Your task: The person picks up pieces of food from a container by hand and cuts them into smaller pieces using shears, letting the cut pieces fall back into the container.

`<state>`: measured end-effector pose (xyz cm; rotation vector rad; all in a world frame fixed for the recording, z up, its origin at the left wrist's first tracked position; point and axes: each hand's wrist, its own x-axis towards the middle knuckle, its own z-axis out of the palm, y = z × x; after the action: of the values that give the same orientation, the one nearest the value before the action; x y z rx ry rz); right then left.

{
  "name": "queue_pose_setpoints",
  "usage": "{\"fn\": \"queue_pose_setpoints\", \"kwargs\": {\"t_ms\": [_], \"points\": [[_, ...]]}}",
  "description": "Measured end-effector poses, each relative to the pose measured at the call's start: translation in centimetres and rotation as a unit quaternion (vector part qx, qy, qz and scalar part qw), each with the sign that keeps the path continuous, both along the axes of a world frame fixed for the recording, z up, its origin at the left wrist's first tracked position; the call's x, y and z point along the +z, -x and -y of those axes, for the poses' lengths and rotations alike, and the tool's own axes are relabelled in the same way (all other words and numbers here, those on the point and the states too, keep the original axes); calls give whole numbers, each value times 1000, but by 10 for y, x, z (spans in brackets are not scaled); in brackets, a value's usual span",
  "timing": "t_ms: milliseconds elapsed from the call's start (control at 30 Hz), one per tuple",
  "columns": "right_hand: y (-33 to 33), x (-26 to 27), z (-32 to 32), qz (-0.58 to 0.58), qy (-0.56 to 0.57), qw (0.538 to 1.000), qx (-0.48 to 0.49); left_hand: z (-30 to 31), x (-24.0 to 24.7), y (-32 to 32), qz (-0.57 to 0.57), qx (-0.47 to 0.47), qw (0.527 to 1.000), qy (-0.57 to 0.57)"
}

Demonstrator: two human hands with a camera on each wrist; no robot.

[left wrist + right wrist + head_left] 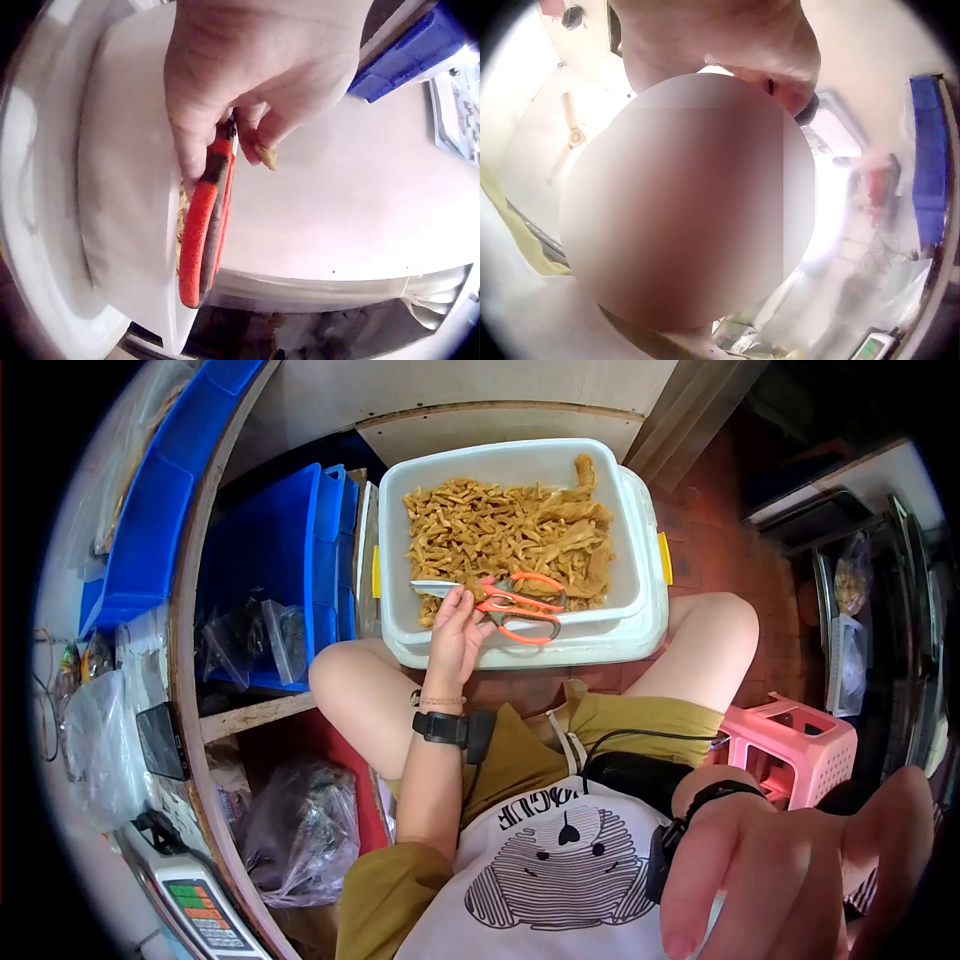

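My left hand (462,628) holds a pair of scissors (520,605) with orange and grey handles, blades pointing left, over a white tub (393,540). A small brown piece (266,157) sticks out at its fingertips in the left wrist view. Many brown strips (465,520) fill the tub, with larger uncut-looking brown pieces (575,510) heaped at its right side. Raised close to the head camera, my right hand (790,870) has its fingers spread apart at the lower right. In the right wrist view it is beside the head, with its fingertips near a dark object (808,109).
Beneath the tub is a white lidded box (650,560) with yellow latches. Blue bins (270,550) stand on a shelf to the left, above a plastic bag (305,830). A scale (200,905) sits at lower left. On the right stands a pink stool (825,750).
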<state>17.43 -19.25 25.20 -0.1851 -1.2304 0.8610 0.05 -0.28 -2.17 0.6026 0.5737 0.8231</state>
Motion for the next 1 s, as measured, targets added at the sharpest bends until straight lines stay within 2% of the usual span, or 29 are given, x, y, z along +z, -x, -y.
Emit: {"fn": "queue_pose_setpoints", "kwargs": {"t_ms": [1000], "points": [[3, 1, 0, -16, 29, 999, 17, 1, 4, -2, -13, 10, 1000, -3]]}}
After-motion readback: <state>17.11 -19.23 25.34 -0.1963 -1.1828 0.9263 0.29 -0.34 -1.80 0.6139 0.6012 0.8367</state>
